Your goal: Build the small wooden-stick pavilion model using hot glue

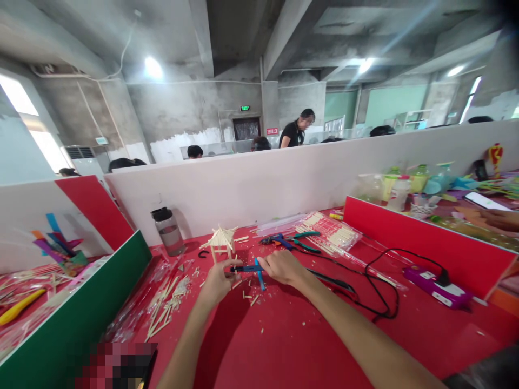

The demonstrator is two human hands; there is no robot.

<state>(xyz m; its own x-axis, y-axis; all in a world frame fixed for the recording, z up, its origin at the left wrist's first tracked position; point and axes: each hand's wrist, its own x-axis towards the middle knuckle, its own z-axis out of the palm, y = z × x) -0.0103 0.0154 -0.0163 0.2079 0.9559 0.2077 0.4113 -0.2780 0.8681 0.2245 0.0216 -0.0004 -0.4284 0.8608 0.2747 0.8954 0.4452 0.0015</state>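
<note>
My right hand (281, 267) is closed round one end of a dark bar-shaped tool (245, 268) with a bright blue crosspiece (260, 278); its exact kind does not show. At the other end, my left hand (219, 282) has its thumb and fingers curled at the tip, and any small stick pinched there is too small to make out. Just behind my left hand stands a little pavilion (222, 239) built of pale wooden sticks, upright on its legs. Stick offcuts (254, 300) lie scattered on the red tabletop (284, 346) under both hands.
Pliers (308, 241), a blue glue gun (278, 240) and bundled sticks (330, 232) lie behind my hands. A water bottle (168, 232) stands left of loose sticks (166, 308). A black cord (395, 302) loops toward a purple power strip (438, 286). Green (81, 313) and red (425, 243) dividers flank the space.
</note>
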